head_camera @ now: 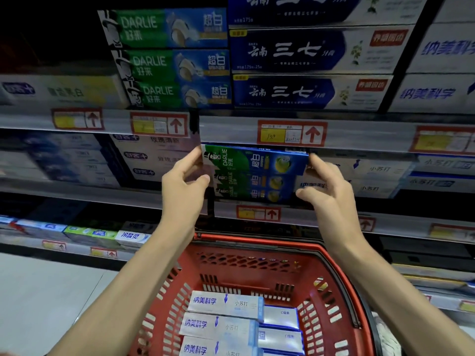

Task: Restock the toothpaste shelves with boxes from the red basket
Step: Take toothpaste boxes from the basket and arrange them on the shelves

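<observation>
Green Darlie boxes [257, 173], ends clamped by my left hand [185, 181] and right hand [326, 186]; slack fingers could spill them

1. Exposure: dim overall; the corner at 10 o'clock falls to near black.
2. Brightest areas: pale floor [38, 304] at 8 o'clock; white boxes [221, 301] in the red basket [257, 240] at 6 o'clock.
3. Focus: Darlie boxes [254, 173] at centre fairly sharp; price tags [77, 119] at 9 and 3 o'clock smeared.
4. Distortion: shelf rails [231, 129] bow toward the edges.
5. Shadow: deep black recess at 4 o'clock.
</observation>
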`<action>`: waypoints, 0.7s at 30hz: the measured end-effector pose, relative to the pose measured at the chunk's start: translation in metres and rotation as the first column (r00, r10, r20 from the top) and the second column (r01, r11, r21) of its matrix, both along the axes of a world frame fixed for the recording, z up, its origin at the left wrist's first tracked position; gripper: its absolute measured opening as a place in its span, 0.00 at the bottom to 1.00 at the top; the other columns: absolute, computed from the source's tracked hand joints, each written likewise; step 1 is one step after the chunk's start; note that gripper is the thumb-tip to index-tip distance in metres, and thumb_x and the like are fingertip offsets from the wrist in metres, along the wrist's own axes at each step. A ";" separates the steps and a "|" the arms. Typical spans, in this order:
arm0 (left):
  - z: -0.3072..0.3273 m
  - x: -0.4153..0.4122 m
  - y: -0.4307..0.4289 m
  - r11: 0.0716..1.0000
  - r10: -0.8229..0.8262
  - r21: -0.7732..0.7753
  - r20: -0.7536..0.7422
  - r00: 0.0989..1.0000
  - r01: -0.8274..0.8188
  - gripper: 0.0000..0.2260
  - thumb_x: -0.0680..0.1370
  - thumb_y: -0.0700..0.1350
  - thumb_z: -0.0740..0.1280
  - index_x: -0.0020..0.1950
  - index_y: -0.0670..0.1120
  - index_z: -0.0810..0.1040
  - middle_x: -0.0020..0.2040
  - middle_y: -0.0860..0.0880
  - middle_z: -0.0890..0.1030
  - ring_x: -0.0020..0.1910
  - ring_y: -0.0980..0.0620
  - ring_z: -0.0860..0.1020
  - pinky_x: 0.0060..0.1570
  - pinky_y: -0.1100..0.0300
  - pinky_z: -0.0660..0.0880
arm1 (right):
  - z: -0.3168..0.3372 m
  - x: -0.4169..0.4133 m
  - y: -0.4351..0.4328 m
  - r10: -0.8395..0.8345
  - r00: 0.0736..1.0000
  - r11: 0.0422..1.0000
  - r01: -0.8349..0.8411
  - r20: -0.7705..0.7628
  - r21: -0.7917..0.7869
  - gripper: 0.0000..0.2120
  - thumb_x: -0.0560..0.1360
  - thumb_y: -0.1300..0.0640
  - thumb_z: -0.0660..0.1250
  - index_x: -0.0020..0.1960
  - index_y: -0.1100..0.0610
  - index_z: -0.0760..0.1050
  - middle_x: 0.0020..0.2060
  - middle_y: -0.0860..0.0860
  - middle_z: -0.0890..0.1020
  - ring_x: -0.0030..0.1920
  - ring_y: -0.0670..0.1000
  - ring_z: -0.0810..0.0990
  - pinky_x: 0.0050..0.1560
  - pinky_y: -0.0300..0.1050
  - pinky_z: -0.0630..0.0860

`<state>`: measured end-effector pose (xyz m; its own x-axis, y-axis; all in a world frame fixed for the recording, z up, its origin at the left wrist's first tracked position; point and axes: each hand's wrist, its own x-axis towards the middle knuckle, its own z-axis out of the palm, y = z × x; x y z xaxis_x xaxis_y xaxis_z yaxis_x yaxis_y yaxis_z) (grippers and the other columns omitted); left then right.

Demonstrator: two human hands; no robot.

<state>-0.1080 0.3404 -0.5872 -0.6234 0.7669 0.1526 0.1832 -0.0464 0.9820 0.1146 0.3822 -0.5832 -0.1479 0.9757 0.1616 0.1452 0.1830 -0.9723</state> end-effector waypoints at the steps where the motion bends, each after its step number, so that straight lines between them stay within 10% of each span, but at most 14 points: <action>1: 0.000 -0.001 0.002 1.000 -0.008 -0.001 0.003 1.000 0.008 0.27 0.79 0.29 0.66 0.73 0.52 0.75 0.62 0.59 0.80 0.54 0.73 0.77 0.55 0.74 0.75 | 0.002 0.000 0.002 0.012 1.000 1.000 -0.012 0.004 0.003 0.34 0.76 0.62 0.68 0.80 0.50 0.66 0.74 0.48 0.70 0.55 0.29 0.76 0.51 0.27 0.74; 5: 0.001 -0.008 0.012 1.000 -0.016 -0.021 -0.001 1.000 0.016 0.29 0.79 0.27 0.64 0.76 0.50 0.72 0.61 0.62 0.76 0.47 0.81 0.73 0.47 0.81 0.70 | 0.004 -0.001 0.012 0.024 1.000 1.000 -0.024 0.010 0.018 0.40 0.67 0.55 0.67 0.80 0.49 0.66 0.79 0.47 0.66 0.66 0.32 0.72 0.64 0.32 0.71; 12: 0.002 -0.010 0.023 0.996 -0.046 -0.077 -0.045 0.998 0.043 0.32 0.78 0.26 0.62 0.79 0.48 0.68 0.72 0.54 0.72 0.56 0.65 0.75 0.40 0.81 0.69 | -0.003 -0.006 0.021 0.063 0.998 0.998 -0.063 0.010 -0.006 0.44 0.65 0.51 0.71 0.80 0.51 0.64 0.77 0.45 0.70 0.77 0.45 0.65 0.77 0.58 0.66; 21: -0.001 -0.014 0.027 0.981 -0.120 -0.151 0.026 0.992 0.123 0.31 0.78 0.25 0.60 0.77 0.48 0.70 0.62 0.61 0.77 0.54 0.72 0.74 0.49 0.79 0.68 | -0.013 -0.011 0.027 0.071 0.991 0.995 -0.062 0.112 -0.078 0.41 0.75 0.68 0.73 0.82 0.53 0.58 0.81 0.48 0.63 0.80 0.47 0.60 0.79 0.53 0.61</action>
